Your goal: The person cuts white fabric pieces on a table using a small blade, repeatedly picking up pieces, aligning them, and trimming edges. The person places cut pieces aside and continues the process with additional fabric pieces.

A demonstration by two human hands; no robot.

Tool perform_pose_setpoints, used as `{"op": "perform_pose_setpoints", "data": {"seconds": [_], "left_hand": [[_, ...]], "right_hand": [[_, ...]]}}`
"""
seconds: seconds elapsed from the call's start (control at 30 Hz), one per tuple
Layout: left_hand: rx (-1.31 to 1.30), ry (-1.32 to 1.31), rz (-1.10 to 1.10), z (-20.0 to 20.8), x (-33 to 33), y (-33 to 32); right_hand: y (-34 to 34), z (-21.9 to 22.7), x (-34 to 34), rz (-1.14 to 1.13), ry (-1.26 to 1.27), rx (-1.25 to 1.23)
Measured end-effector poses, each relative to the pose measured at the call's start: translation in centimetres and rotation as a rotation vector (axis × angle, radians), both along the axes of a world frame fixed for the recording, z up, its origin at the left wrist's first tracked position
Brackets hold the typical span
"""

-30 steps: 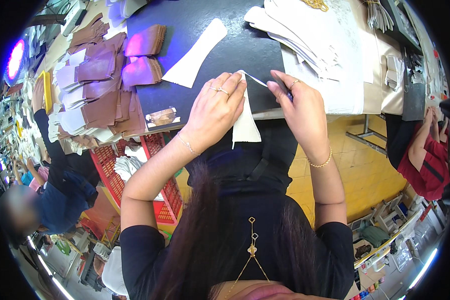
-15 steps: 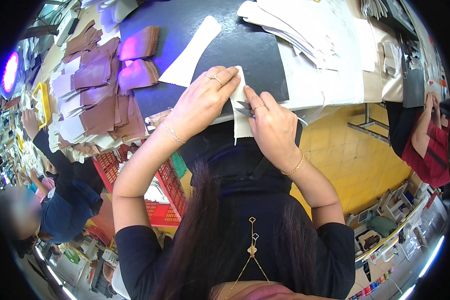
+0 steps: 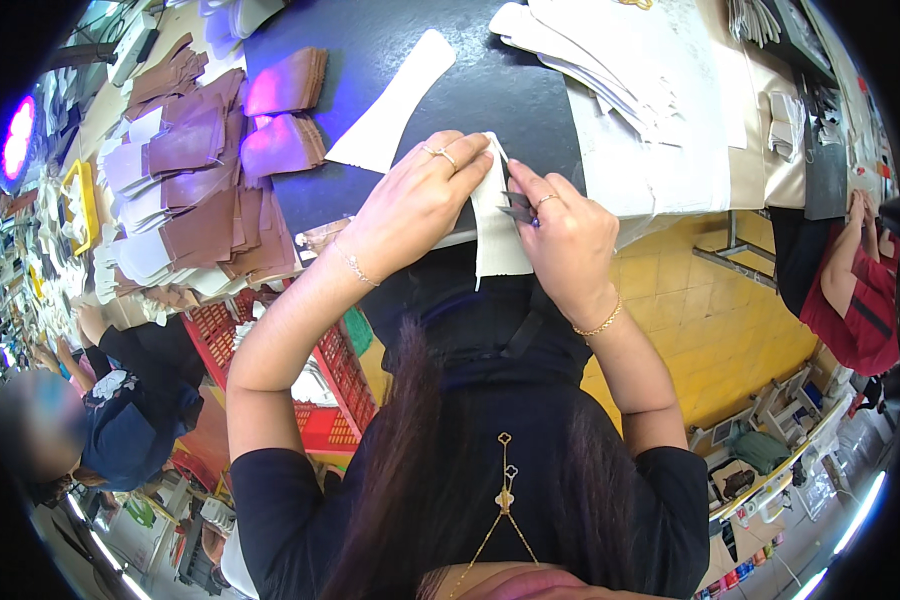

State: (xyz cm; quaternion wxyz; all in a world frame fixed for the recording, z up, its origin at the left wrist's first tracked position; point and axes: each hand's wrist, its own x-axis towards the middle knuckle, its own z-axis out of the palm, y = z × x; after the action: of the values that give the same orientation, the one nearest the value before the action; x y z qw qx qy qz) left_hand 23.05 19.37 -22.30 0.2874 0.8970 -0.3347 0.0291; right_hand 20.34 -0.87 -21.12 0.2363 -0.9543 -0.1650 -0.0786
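Note:
A white, flat piece of cut material (image 3: 500, 245) lies partly on the black work mat (image 3: 515, 75), and its lower end hangs past the table's near edge. My left hand (image 3: 415, 200) is closed on its upper end, fingers together over the far tip. In my right hand (image 3: 573, 240) are small dark-bladed scissors (image 3: 516, 207), their two blades pointing left across the piece's right edge. The right thumb and forefinger are close to that same edge; the scissors' handles are hidden in the palm. Another white piece (image 3: 395, 105), wider at its far end, rests on the mat beyond my left hand.
Brown stacked pieces (image 3: 286, 82) sit left on the mat, beside layered brown and white bundles (image 3: 185, 150). White pieces (image 3: 610, 75) are piled at the far right. Below the table's left side is a red crate (image 3: 345, 380). Other people work at both sides.
Both hands and the white piece have shifted slightly right in view. My right hand has turned a little, and the scissors lie farther along the piece's right edge.

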Motion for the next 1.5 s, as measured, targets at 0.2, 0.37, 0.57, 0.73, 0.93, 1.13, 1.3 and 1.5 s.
{"op": "perform_pose_setpoints", "data": {"seconds": [0.2,0.37,0.57,0.73,0.93,1.13,1.3,1.5], "left_hand": [[-0.023,0.028,0.003,0.1,0.0,0.0],[-0.031,0.034,0.001,0.0,0.1,0.0],[-0.047,0.040,-0.022,0.0,0.5,0.2],[0.056,-0.026,-0.025,0.1,1.2,0.7],[0.181,-0.069,0.277,0.1,0.4,0.9],[-0.039,-0.151,0.104,-0.7,0.6,1.8],[-0.015,-0.114,0.139,-1.5,0.4,1.1],[-0.019,-0.115,0.158,-1.3,0.4,0.9]], "right_hand": [[0.6,-0.5,-0.7,0.054,-0.016,-0.086],[0.7,-0.3,-0.8,0.076,-0.019,-0.106],[1.2,-0.6,-1.0,0.040,0.002,-0.145],[1.2,-0.6,-0.9,0.091,-0.033,-0.205],[1.3,-1.2,2.2,0.265,-0.175,-0.245],[1.6,-1.0,3.1,0.287,-0.204,-0.231],[0.5,1.3,2.7,0.258,-0.090,-0.198],[-0.2,2.9,2.1,0.231,0.001,-0.165]]}}
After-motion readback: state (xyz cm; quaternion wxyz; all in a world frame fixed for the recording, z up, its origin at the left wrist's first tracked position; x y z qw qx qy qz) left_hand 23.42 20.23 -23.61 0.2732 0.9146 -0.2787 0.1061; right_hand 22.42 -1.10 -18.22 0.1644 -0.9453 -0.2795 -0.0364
